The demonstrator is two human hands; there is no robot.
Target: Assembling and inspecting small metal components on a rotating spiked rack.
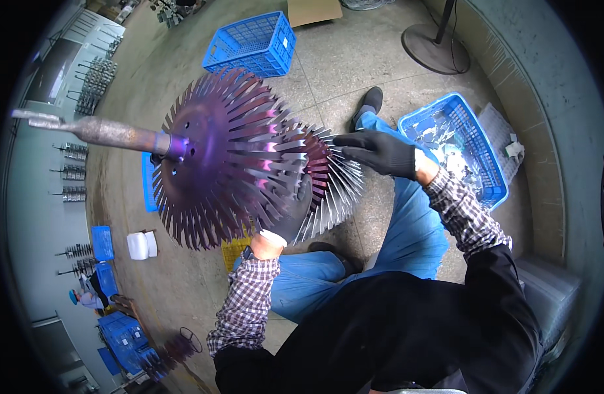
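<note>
A large rack of metal blades (213,151) set in rings round a thick shaft (111,133) fills the middle of the view. Its nearest ring is purple and shiny. Farther along sit a dark red ring (317,157) and a ring of silver blades (338,200). My right hand (384,152), in a dark glove, has its fingertips closed at the upper edge of the silver ring, pinching a blade there. My left hand (290,220), gloved too, reaches in between the purple and silver rings; the blades partly cover its fingers, so its grip is not clear.
A blue basket (496,174) with thin silvery pieces stands on my right, beside the wall. Another blue crate (276,49) stands ahead, near a round stand base (433,49). A yellow crate (235,253) shows beneath the rack. Small bladed racks (95,82) hang along the left.
</note>
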